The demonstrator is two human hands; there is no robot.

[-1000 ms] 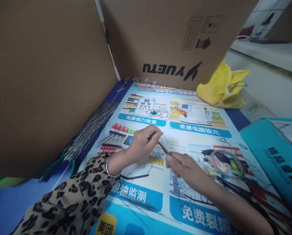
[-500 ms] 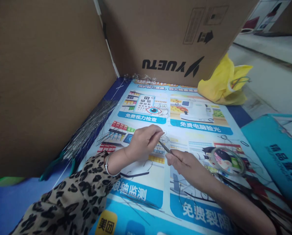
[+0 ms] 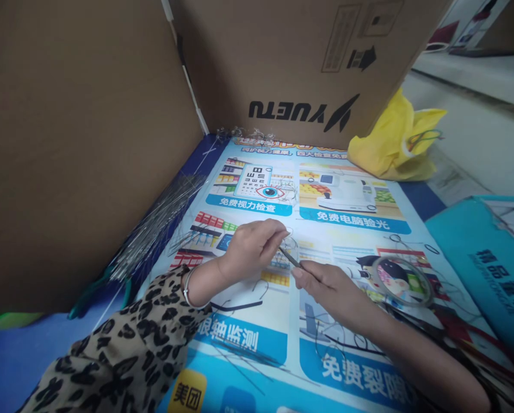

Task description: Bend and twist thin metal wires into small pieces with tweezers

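Note:
My left hand (image 3: pixel 254 244) is closed in a pinch above the middle of the printed sheet. What its fingertips hold is too fine to make out; thin wire loops show just beside them. My right hand (image 3: pixel 326 287) grips slim grey metal tweezers (image 3: pixel 290 257), whose narrow end points up and left, close below the left fingertips. Under both hands lies the blue and white printed sheet (image 3: pixel 257 396). Thin bent wires (image 3: pixel 334 344) are scattered on it below my right hand, and a few straight wires (image 3: pixel 244 355) lie at the lower middle.
A bundle of thin metal wires (image 3: pixel 154 229) lies at the left by green-handled pliers (image 3: pixel 128 291). Cardboard panels (image 3: pixel 89 115) stand at the left and back. A tape roll (image 3: pixel 380 281), a yellow bag (image 3: pixel 386 149) and a teal box (image 3: pixel 476 252) are at the right.
Almost nothing differs. The view has shifted very slightly; both hands keep the same pose and the tweezers stay beside the left fingertips.

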